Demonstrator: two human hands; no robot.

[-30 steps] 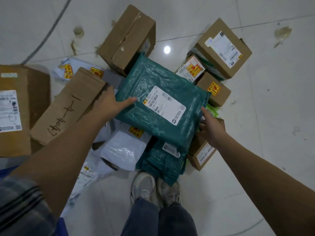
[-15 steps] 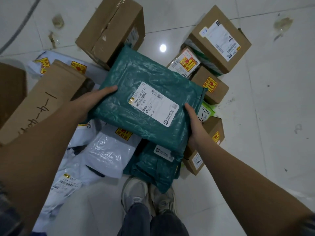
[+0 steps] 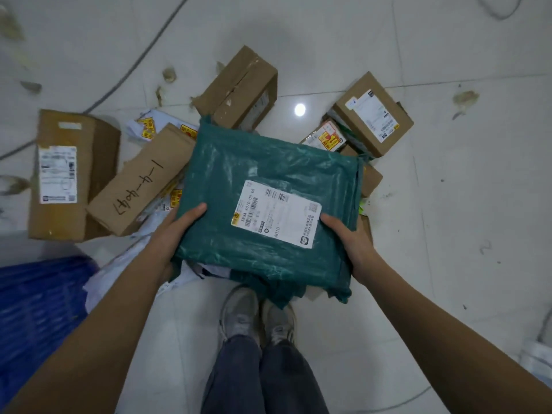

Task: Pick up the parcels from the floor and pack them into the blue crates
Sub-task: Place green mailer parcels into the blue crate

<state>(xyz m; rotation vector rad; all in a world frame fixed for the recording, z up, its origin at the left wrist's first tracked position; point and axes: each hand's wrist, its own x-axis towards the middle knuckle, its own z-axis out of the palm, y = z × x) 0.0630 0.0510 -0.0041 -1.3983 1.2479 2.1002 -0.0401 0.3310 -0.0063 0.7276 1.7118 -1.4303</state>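
Green parcel (image 3: 268, 204) held up in both your hands, above the pile on the floor (image 3: 448, 234).
Your left hand (image 3: 176, 234) grips its left edge, thumb on top; your right hand (image 3: 349, 243) grips the right edge beside the white label (image 3: 276, 213). Cardboard boxes (image 3: 239, 88) lie beyond; a blue crate (image 3: 38, 300) sits at your left.

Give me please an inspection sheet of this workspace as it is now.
Surface: pale tiled floor, stained.
Job's things: green parcel held up; blue crate at lower left.
Clutter: cardboard boxes, white mailers on the floor.
Grips: left hand and right hand grip the parcel's near corners.
Cables: grey cable across the floor.
Surroundings: person's shoes below the parcel.
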